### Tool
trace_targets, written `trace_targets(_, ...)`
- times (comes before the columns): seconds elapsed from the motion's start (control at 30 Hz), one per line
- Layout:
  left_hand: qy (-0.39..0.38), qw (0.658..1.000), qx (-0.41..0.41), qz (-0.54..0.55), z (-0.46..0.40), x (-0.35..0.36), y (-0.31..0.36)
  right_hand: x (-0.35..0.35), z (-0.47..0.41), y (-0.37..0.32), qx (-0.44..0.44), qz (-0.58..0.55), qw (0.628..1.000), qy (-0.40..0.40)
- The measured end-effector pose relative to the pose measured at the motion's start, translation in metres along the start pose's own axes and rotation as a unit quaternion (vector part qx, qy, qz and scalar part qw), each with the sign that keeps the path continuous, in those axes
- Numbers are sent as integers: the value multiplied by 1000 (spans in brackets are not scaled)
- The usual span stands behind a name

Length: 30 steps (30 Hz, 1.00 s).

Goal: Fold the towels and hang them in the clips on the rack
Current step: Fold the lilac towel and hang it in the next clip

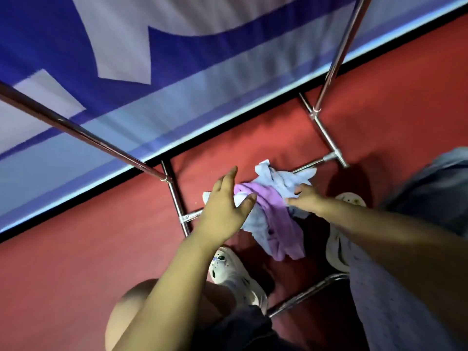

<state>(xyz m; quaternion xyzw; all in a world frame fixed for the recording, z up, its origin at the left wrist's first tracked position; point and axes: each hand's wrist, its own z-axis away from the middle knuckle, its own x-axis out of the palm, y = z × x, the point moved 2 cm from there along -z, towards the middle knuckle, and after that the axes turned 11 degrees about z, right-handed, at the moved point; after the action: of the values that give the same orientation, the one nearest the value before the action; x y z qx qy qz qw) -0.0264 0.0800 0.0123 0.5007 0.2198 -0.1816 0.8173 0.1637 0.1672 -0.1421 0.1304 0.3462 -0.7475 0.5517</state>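
The purple towel (276,219) and light blue towel (278,178) lie crumpled over the rack's lower bar (307,166) above the red floor (76,262). The left hand (222,206) hovers spread wide; the right hand (305,196) pinches the heap. Pickup seems underway; next, one towel needs separating for folding

Towels (274,211) lie heaped on the floor (76,249) between the rack (177,196) feet, shoes (238,277) near, banner (152,72) far

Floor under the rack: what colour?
Red floor, plain, under the rack; seen in the head view.
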Motion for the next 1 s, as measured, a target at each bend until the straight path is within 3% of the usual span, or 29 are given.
trace_targets(0.13,11,999,-36,23,-36,5,-13,50,-31,20,43,14,997,-61)
trace_targets(0.3,6,996,-83,42,-52,20,-32,110,-47,43,183,-71,980,-25)
trace_targets(0.37,-4,994,-96,45,-51,25,-39,136,-52,55,201,-50,977,-56)
trace_targets(0.43,-13,994,-101,43,-50,28,-44,155,-56,68,210,-99,972,-36)
trace_targets(0.63,-30,995,-95,19,-48,34,-49,164,-55,62,173,-129,976,-30)
trace_targets(0.8,-57,992,-112,-6,-48,28,-58,142,-47,48,191,-64,978,-62)
trace_targets(1.0,-36,993,-106,-18,-54,8,-59,78,-13,7,26,12,998,48)
